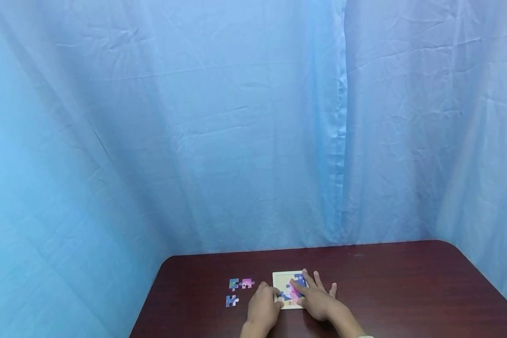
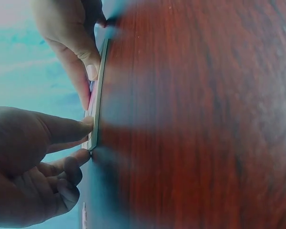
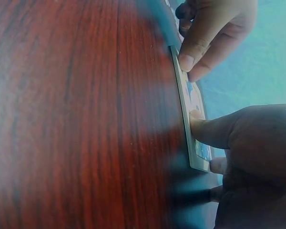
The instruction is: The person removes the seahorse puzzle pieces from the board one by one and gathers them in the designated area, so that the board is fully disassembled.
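A small square jigsaw puzzle tray (image 1: 280, 280) with a pale frame lies on the table near its front. Fitted pieces with a pink figure (image 1: 294, 293) on blue fill part of it; the upper left shows bare cream backing. My left hand (image 1: 263, 305) pinches the tray's lower left edge, its thumb on top of the frame in the left wrist view. With fingers spread, my right hand (image 1: 321, 301) rests over the tray's right side, index finger and thumb pressing on the pieces. The right palm hides some of the right edge.
Left of the tray lie three loose jigsaw pieces: a green and purple piece (image 1: 234, 283), a pink piece (image 1: 247, 283) and a blue piece (image 1: 230, 301). The dark red wooden table (image 1: 405, 286) has rounded back corners. Blue curtains (image 1: 253, 141) hang around it.
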`<state>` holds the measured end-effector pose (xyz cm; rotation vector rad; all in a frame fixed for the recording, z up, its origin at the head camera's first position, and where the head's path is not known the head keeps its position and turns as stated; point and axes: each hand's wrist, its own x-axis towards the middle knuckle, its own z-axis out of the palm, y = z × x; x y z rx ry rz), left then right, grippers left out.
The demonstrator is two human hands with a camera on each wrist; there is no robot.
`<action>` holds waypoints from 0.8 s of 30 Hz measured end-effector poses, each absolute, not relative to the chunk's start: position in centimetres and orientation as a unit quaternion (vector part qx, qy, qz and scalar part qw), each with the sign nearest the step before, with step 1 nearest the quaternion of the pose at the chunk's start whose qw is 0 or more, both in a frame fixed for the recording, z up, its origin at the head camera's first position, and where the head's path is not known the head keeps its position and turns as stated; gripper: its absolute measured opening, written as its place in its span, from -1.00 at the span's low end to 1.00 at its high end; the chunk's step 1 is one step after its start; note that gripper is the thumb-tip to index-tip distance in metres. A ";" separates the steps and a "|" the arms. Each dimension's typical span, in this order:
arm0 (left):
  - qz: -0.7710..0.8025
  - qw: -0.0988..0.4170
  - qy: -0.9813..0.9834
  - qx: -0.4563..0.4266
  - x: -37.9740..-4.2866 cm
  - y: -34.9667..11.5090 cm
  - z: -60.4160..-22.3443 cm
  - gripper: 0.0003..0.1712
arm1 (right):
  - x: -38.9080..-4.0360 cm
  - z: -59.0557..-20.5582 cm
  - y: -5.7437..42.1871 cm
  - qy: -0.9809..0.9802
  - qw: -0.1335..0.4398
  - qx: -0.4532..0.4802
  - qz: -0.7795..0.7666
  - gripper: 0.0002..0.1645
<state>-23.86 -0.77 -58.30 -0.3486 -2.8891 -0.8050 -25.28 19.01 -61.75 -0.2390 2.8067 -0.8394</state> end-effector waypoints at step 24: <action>-0.283 0.094 -0.947 -0.117 -24.2 -0.8 -58.1 -0.76 | -25.4 -61.2 19.1 0.948 0.122 -0.087 -0.281 -0.32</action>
